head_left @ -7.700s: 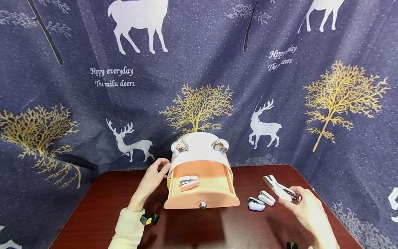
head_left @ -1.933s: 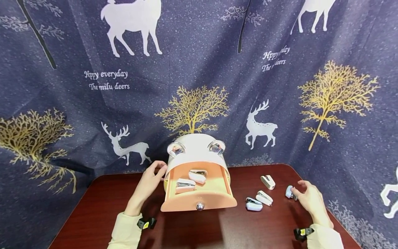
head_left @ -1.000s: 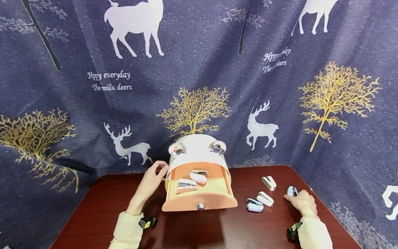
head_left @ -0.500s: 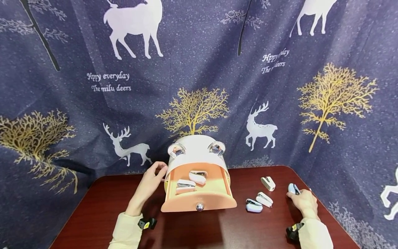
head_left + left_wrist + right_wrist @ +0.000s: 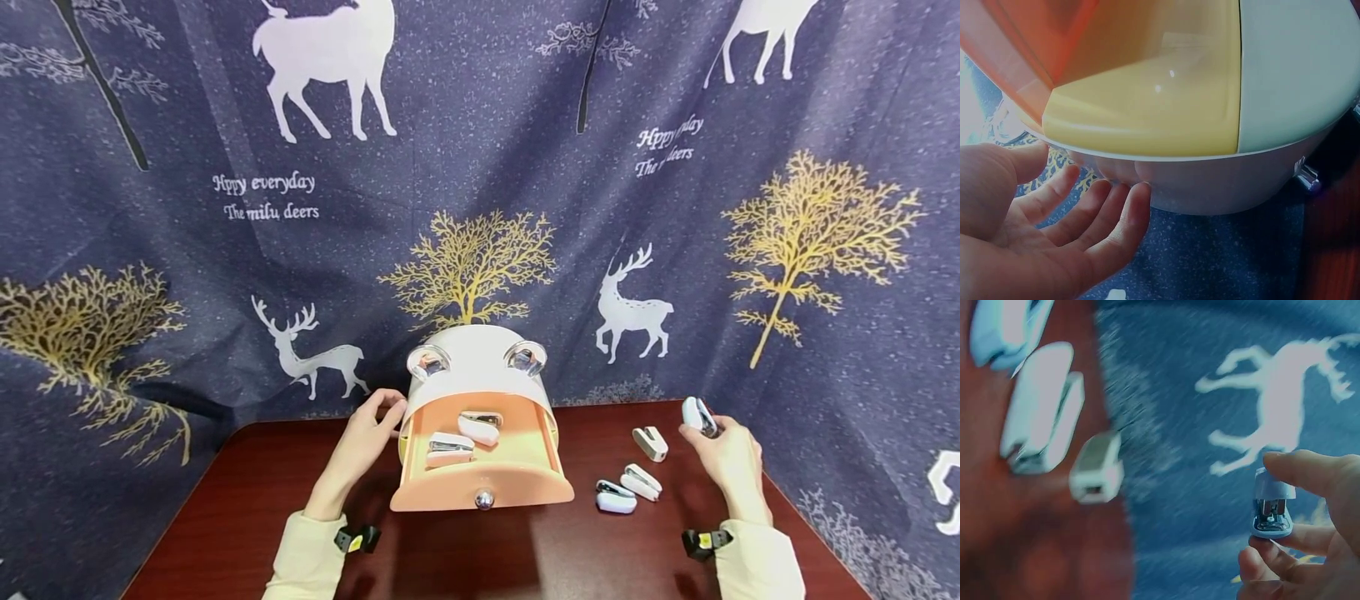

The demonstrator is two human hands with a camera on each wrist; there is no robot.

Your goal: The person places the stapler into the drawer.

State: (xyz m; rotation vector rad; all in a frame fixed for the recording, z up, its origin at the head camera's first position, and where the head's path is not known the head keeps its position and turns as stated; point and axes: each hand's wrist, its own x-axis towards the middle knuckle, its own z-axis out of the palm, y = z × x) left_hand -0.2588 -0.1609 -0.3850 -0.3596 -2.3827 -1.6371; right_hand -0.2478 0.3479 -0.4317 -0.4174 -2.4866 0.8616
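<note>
My right hand (image 5: pixel 729 458) pinches a light blue mini stapler (image 5: pixel 1272 503) between thumb and fingers, raised over the table's right back part. My left hand (image 5: pixel 372 429) is at the left side of a white rounded drawer box (image 5: pixel 480 354); in the left wrist view its fingertips (image 5: pixel 1138 194) touch the white shell. The box's orange drawer (image 5: pixel 480 487) is pulled out. Inside it lie a pink-and-white stapler (image 5: pixel 450 450) and a paler stapler (image 5: pixel 480 428).
On the table (image 5: pixel 592 558), right of the box, lie a cream stapler (image 5: pixel 649 443), a white stapler (image 5: pixel 641 482) and a lilac-blue stapler (image 5: pixel 616 497). A dark blue curtain (image 5: pixel 480 167) with deer prints hangs close behind the table. The drawer front has a silver knob (image 5: pixel 484 499).
The paler stapler, earlier in my right hand, now lies in the drawer. My right hand has gripped the light blue stapler and lifted it up off the table. The left hand has stayed put.
</note>
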